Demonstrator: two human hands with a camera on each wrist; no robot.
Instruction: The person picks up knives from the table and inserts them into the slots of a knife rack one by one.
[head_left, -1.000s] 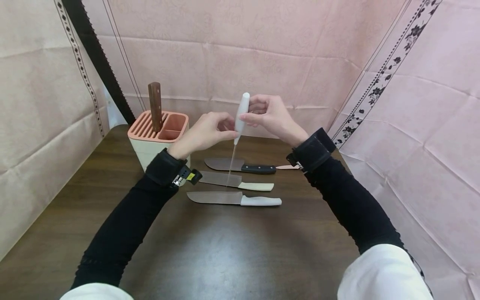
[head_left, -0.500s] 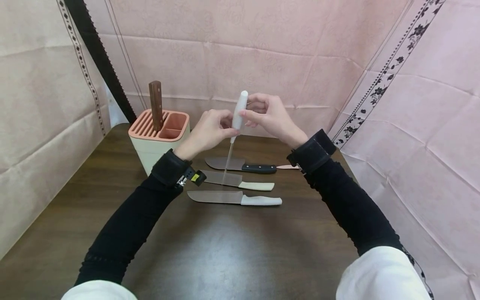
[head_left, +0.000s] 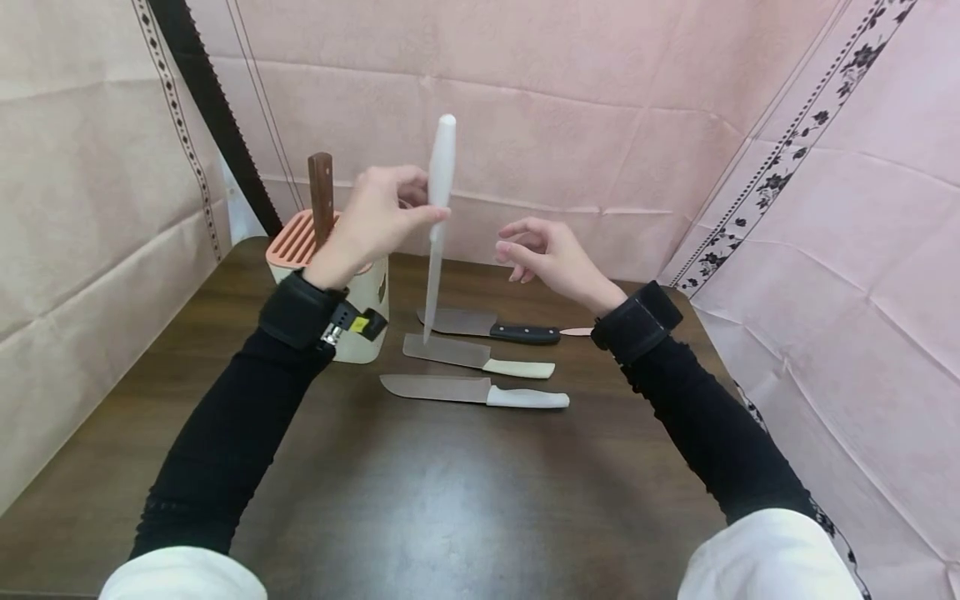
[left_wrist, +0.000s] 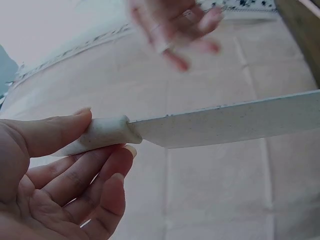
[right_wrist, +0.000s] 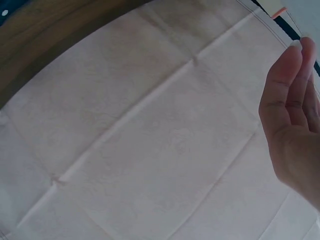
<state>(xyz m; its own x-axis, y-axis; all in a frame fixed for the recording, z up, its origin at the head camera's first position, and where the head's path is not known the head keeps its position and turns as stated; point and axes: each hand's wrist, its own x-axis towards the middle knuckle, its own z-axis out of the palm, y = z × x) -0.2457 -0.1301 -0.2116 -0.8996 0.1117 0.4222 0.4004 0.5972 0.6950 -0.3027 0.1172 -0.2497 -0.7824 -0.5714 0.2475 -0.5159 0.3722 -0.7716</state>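
My left hand pinches the white handle of a kitchen knife between thumb and fingers. The blade points down, its tip appearing in front of the knives on the table. The left wrist view shows the thumb on top of the handle and the fingers below, with the bare blade extending right. My right hand hovers apart from the knife, fingers loosely bent and holding nothing. To the left, behind my left wrist, stands a pale knife holder with an orange slotted top; a brown-handled knife sticks up from it.
On the brown table lie a black-handled knife, a pale-green-handled knife and a white-handled knife, blades leftward. A pinkish blade shows near my right wrist. Pink cloth hangs behind and at the sides.
Both hands were on the white-handled knife; the right hand has let go and dropped slightly. The left hand has lifted the knife and carried it left toward the holder.
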